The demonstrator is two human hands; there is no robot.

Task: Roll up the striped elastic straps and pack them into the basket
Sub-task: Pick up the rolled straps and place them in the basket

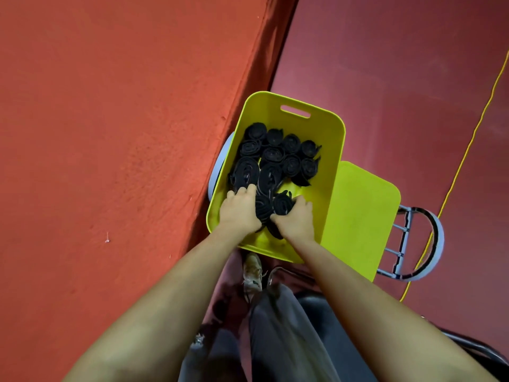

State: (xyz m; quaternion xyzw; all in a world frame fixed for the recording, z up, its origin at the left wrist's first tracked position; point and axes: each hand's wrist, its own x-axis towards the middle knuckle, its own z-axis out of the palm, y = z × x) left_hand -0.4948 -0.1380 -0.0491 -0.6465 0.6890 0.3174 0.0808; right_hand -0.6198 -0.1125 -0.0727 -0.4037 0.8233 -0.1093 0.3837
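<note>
A lime-green basket [325,128] stands beside the red table, and several dark rolled straps [275,154] are packed on end inside it. Both my hands are down in the near part of the basket. My left hand [239,209] lies against a rolled strap [263,206], its fingers curled over the top of the rolls. Right beside it, my right hand [296,216] grips another rolled strap [283,202]. The strap stripes cannot be made out in the dark fabric.
The red cloth-covered table [110,133] fills the left. A lime-green lid [360,216] leans by the basket's right side. A metal stool frame [413,244] stands beneath it. A yellow cord [468,150] runs across the dark red floor. My legs and a shoe [252,268] are below.
</note>
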